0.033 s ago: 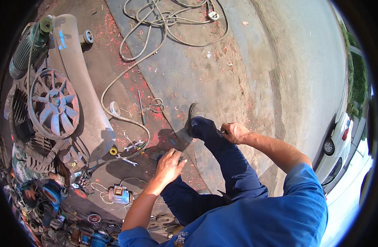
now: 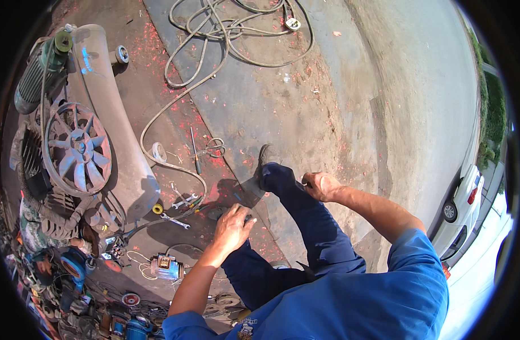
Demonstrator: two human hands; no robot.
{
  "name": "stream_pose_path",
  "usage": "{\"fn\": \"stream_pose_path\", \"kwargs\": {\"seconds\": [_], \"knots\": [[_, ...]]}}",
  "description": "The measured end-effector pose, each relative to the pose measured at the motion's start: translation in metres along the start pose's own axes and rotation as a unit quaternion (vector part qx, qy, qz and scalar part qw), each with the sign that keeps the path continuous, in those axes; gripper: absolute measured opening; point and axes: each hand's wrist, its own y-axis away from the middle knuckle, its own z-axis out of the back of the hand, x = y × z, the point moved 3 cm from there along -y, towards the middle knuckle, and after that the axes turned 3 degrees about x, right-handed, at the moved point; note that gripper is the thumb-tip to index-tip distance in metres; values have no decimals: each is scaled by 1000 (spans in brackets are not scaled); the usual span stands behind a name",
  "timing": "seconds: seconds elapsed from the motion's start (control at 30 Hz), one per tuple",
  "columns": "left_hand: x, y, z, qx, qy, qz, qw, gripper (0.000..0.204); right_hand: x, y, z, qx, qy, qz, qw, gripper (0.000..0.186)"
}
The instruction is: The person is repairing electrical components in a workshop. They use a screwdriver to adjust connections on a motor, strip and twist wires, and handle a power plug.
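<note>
Bright daylight, dark shadow (image 2: 438,220) beside white car (image 2: 465,207), sunlit left hand (image 2: 233,228) and right hand (image 2: 323,186), lower-right glare, fisheye curvature toward black rim.

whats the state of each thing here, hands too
left hand: fingers loosely bent, slightly apart
right hand: fingers curled, unclear whether holding anything
long cable: loosely looped on the ground
screwdriver: lying down
wrenches: lying loose
small motor: on the ground, wires trailing out
spoked wheel: uncovered
</note>
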Motion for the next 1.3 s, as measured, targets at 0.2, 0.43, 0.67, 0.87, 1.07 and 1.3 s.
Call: {"fn": "stream_pose_path", "kwargs": {"seconds": [0.2, 0.43, 0.67, 0.87, 1.07, 1.3], "knots": [[-60, -110, 54, -21, 37, 54, 998, 27, 3, 7, 88, -51, -136, 18, 989, 28], [-51, -257, 118, -62, 28, 42, 997, 32, -23, -32, 167, -70, -211, -74, 972, 30], [88, -467, 161, -63, -56, 113, 990, 32, -68, -145, 267, -110, -274, -170, 940, 31], [122, -617, 182, 39, -173, 167, 970, 48, -181, -287, 342, -211, -240, -196, 927, 36], [107, -736, 148, -28, -285, -4, 958, 63, -288, -456, 443, -265, -164, -270, 911, 78], [124, -841, 105, -27, -393, 56, 917, 72, -318, -580, 496, -223, 90, -216, 946, 89]]}}
